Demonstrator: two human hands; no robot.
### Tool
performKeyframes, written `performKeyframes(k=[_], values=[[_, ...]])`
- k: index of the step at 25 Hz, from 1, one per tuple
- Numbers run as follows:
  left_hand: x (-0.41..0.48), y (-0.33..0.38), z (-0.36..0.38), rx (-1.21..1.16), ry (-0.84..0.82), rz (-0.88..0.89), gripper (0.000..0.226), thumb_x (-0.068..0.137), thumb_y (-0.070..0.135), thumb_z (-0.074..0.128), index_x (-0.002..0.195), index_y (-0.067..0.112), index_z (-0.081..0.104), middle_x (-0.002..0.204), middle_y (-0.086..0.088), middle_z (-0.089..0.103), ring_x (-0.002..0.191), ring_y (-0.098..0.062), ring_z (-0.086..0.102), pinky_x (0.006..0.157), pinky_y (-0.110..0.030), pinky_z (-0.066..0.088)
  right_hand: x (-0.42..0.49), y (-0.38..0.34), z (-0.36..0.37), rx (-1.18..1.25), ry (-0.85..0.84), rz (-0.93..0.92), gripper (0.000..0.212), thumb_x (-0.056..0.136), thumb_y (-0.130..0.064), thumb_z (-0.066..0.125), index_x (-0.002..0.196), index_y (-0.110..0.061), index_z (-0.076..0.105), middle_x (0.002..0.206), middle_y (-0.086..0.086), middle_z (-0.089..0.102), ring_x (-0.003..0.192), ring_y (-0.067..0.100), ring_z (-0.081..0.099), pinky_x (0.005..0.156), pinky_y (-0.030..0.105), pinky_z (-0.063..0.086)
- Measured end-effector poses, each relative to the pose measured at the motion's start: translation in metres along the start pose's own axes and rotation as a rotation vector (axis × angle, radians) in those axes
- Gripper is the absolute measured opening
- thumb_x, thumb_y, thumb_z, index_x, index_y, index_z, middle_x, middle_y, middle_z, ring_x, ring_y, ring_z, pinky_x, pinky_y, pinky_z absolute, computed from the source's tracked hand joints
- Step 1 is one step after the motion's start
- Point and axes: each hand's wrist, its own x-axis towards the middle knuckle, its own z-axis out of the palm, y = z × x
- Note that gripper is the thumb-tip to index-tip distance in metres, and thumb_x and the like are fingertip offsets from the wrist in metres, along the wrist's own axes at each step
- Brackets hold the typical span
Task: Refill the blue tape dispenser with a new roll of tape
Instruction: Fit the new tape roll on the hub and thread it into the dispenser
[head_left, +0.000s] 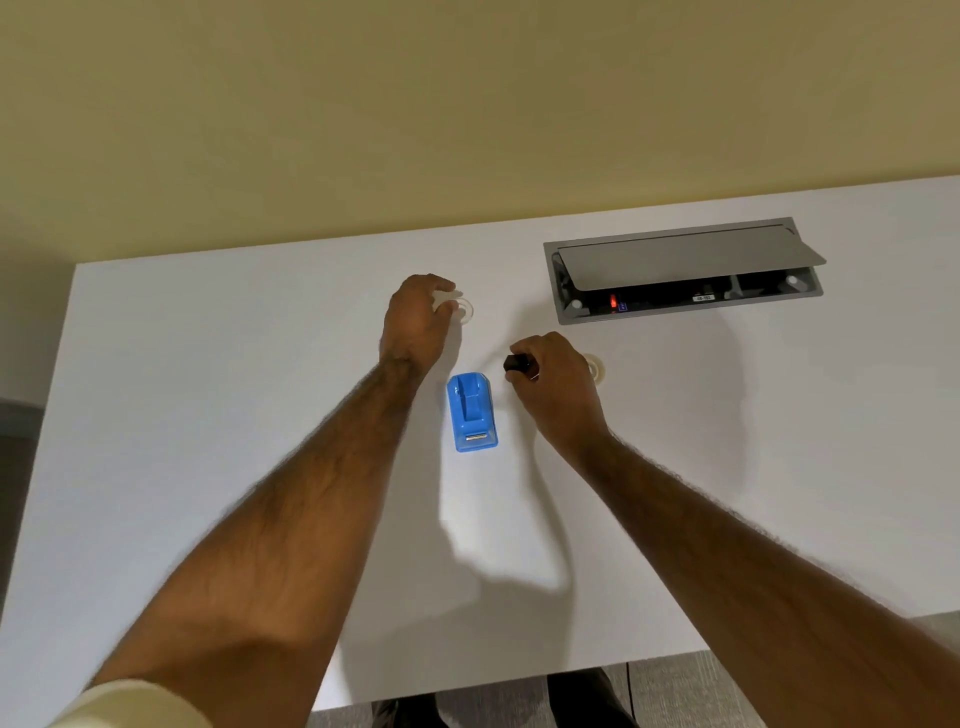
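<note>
Behind dispenser (471, 413): left hand (415, 322) pinches roll (464, 310), right hand (558, 384) black hub (515, 364).

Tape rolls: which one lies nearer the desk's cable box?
The tape roll peeking out behind the right hand; the other roll sits at the left hand's fingertips, farther left.

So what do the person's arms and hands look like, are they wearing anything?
Both forearms are bare and hairy. The left hand and right hand wear no gloves, and no watch or bracelet shows at the wrists. A cream-coloured fabric sleeve shows at the left arm's upper end only.
</note>
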Motion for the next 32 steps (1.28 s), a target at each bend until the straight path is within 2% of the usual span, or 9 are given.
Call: performKeyframes(k=[5, 10, 13, 16, 21, 23, 26, 29, 32], values=[[-0.056, 0.017, -0.029, -0.249, -0.192, 0.064, 0.029, 0.090, 0.009, 0.061, 0.111, 0.026, 0.072, 0.119, 0.011, 0.069, 0.088, -0.008, 0.068, 0.083, -0.012, 0.048, 0.001, -0.014, 0.005, 0.092, -0.042, 0.040, 0.018, 0.086, -0.012, 0.064, 0.104, -0.013, 0.064, 0.101, 0.003, 0.066, 0.091, 0.016, 0.061, 0.078, 0.019, 0.044], [-0.095, 0.016, -0.040, -0.400, -0.280, -0.013, 0.037, 0.084, 0.008, 0.070, 0.117, 0.025, 0.070, 0.107, 0.004, 0.074, 0.090, -0.017, 0.071, 0.088, -0.027, 0.055, 0.001, -0.033, 0.006, 0.193, -0.063, 0.028, 0.013, 0.084, -0.010, 0.061, 0.097, -0.013, 0.064, 0.093, 0.001, 0.071, 0.084, 0.016, 0.064, 0.071, 0.014, 0.044], [-0.105, 0.018, -0.041, -0.414, -0.218, -0.009, 0.034, 0.083, 0.013, 0.074, 0.115, 0.022, 0.071, 0.108, 0.005, 0.074, 0.097, -0.016, 0.071, 0.089, -0.028, 0.055, -0.003, -0.040, 0.006, 0.283, -0.089, 0.068, 0.014, 0.081, -0.009, 0.062, 0.093, -0.015, 0.062, 0.087, -0.002, 0.067, 0.081, 0.019, 0.064, 0.076, 0.029, 0.054], [-0.112, 0.023, -0.040, -0.382, -0.174, -0.007, 0.025, 0.084, 0.011, 0.072, 0.108, 0.017, 0.073, 0.094, 0.006, 0.075, 0.082, -0.004, 0.068, 0.077, -0.012, 0.050, -0.006, -0.038, 0.008, 0.376, -0.104, 0.117, 0.010, 0.080, -0.011, 0.063, 0.089, -0.015, 0.060, 0.084, 0.002, 0.066, 0.081, 0.024, 0.066, 0.078, 0.042, 0.058], [-0.117, 0.019, -0.040, -0.350, -0.120, -0.007, 0.018, 0.086, 0.007, 0.069, 0.100, 0.016, 0.074, 0.094, 0.008, 0.076, 0.086, -0.004, 0.070, 0.079, -0.013, 0.052, -0.006, -0.031, 0.006, 0.176, -0.128, -0.009, 0.018, 0.093, -0.024, 0.057, 0.089, -0.009, 0.066, 0.085, -0.003, 0.064, 0.077, 0.015, 0.059, 0.079, 0.036, 0.053], [-0.117, 0.018, -0.041, -0.386, -0.096, -0.045, 0.018, 0.086, 0.005, 0.069, 0.101, 0.014, 0.073, 0.096, 0.005, 0.076, 0.088, -0.007, 0.071, 0.080, -0.014, 0.051, -0.007, -0.021, 0.000, 0.139, -0.019, -0.001, 0.020, 0.093, -0.030, 0.056, 0.087, -0.013, 0.065, 0.084, -0.006, 0.065, 0.079, 0.012, 0.059, 0.075, 0.029, 0.050], [-0.118, 0.018, -0.043, -0.440, -0.095, -0.096, 0.021, 0.085, 0.002, 0.069, 0.104, 0.011, 0.071, 0.096, 0.001, 0.076, 0.087, -0.008, 0.071, 0.079, -0.012, 0.050, 0.002, 0.012, -0.014, -0.167, 0.095, -0.018, 0.016, 0.089, -0.020, 0.057, 0.102, -0.015, 0.065, 0.101, 0.004, 0.066, 0.100, 0.024, 0.058, 0.085, 0.037, 0.049], [-0.120, 0.015, -0.046, -0.476, -0.091, -0.120, 0.026, 0.085, 0.000, 0.069, 0.110, 0.008, 0.069, 0.094, 0.001, 0.075, 0.090, -0.009, 0.072, 0.083, -0.013, 0.051, 0.011, 0.046, -0.027, -0.463, -0.035, 0.024, 0.039, 0.086, -0.007, 0.054, 0.124, -0.013, 0.056, 0.124, 0.014, 0.055, 0.117, 0.034, 0.047, 0.092, 0.044, 0.046], [-0.120, 0.013, -0.049, -0.499, -0.073, -0.148, 0.030, 0.085, -0.001, 0.068, 0.114, 0.007, 0.068, 0.086, 0.004, 0.074, 0.094, -0.010, 0.072, 0.087, -0.016, 0.052, 0.012, 0.062, -0.032, -0.475, -0.130, 0.094, 0.047, 0.089, -0.007, 0.052, 0.134, -0.017, 0.047, 0.131, 0.016, 0.048, 0.120, 0.035, 0.044, 0.093, 0.047, 0.048]])
